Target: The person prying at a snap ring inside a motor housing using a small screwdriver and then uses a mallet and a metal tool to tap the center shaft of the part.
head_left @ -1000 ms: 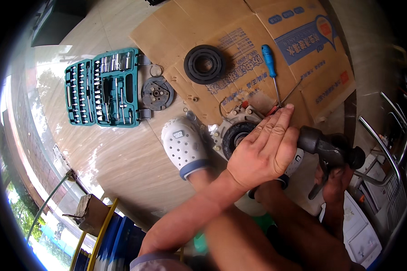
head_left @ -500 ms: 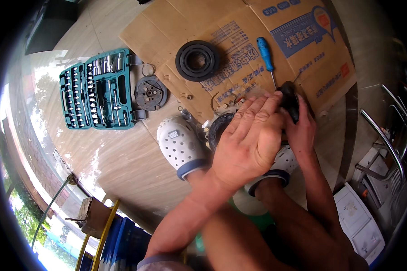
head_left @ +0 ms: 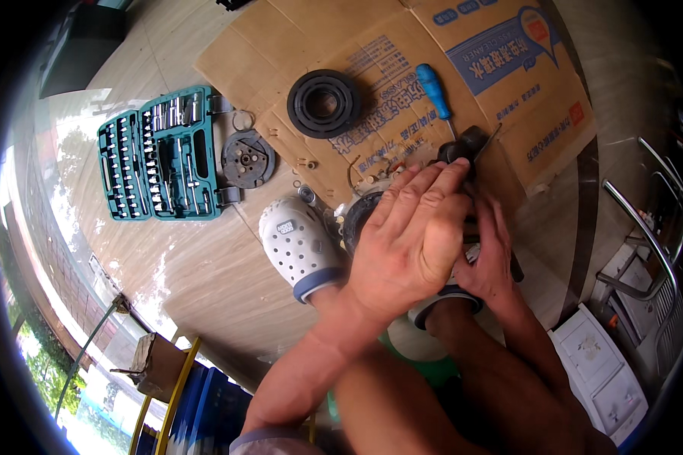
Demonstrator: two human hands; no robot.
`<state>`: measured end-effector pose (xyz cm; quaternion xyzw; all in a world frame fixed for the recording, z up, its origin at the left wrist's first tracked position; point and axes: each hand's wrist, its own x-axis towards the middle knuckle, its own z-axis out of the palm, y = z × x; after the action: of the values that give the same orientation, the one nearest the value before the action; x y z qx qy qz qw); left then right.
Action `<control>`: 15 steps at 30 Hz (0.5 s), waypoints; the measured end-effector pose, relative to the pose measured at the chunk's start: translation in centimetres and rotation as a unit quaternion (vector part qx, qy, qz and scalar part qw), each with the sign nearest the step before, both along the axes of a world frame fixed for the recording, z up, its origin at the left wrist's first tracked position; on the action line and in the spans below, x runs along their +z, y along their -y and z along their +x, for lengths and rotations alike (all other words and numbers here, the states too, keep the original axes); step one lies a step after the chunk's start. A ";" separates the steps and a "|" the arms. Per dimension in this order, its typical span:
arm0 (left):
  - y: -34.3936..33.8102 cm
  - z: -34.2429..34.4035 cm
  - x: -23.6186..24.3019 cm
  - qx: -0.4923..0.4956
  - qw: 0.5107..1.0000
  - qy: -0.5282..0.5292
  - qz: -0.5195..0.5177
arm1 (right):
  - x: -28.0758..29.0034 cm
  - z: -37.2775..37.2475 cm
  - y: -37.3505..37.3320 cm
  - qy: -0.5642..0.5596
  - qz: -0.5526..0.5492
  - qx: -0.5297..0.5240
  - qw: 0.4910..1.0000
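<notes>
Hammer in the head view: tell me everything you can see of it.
The hammer is dark, nearly black, with a chunky, rounded head; whether that is metal or rubber I cannot tell. The right hand grips its handle, mostly hidden, with a dark end showing at that hand's outer side. The head appears over the cardboard, just beyond the fingertips of the left hand. Whether it touches anything else there is unclear.

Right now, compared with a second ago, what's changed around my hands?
Your right hand has brought the hammer leftward, from out on the right to beside your left hand. Nothing was visibly taken up or let go. The left hand stays over the machine part; the black ring and open socket case lie as before.
</notes>
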<state>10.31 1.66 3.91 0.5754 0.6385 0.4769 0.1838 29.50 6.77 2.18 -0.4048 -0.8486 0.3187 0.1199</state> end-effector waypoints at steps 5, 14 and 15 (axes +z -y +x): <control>0.4 0.6 0.3 0.039 0.991 -0.128 0.005 | 1.9 -5.2 0.4 -0.072 -0.031 0.090 0.993; 1.0 0.0 1.0 0.056 0.989 -0.137 -0.011 | 0.6 -6.6 -1.2 0.006 -0.035 0.112 0.993; 1.1 -0.2 1.3 0.058 0.987 -0.148 -0.018 | 1.1 -7.1 -1.0 0.018 -0.048 0.098 0.994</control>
<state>10.15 0.60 5.16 0.5980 0.6996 0.3847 0.0701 22.37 7.82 3.32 -0.3310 -0.8697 0.3622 0.0532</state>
